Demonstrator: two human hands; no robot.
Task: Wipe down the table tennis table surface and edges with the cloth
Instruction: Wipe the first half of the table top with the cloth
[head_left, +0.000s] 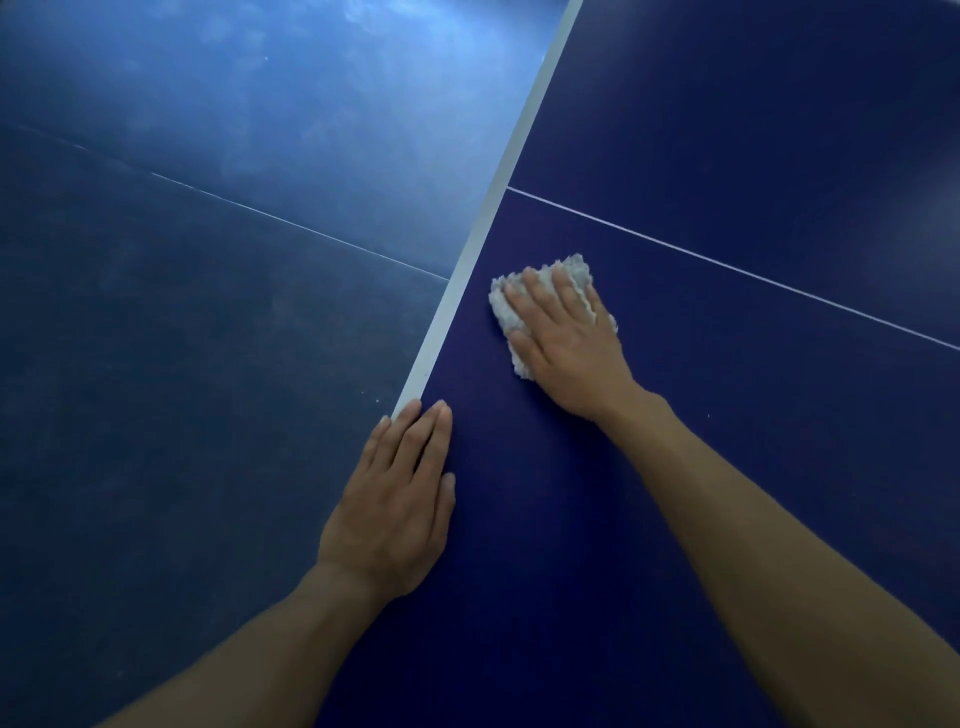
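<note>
1. Keep the cloth (540, 306) flat on the table (727, 415), just right of the white band (483, 234) and short of the thin line (727, 265).
2. Press evenly through the right hand (566, 338), laid flat on the cloth with fingers straight and slightly spread.
3. Brace with the left hand (400, 499), flat on the table, fingers together, tips touching the band.
4. Stroke along the band in overlapping passes; probably refold before tackling the hazy half (208, 260) beyond.

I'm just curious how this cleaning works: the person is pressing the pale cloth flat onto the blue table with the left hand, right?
Not quite: the head view shows the right hand pressing the pale cloth flat onto the blue table. The left hand lies bare by the white strip.
</note>
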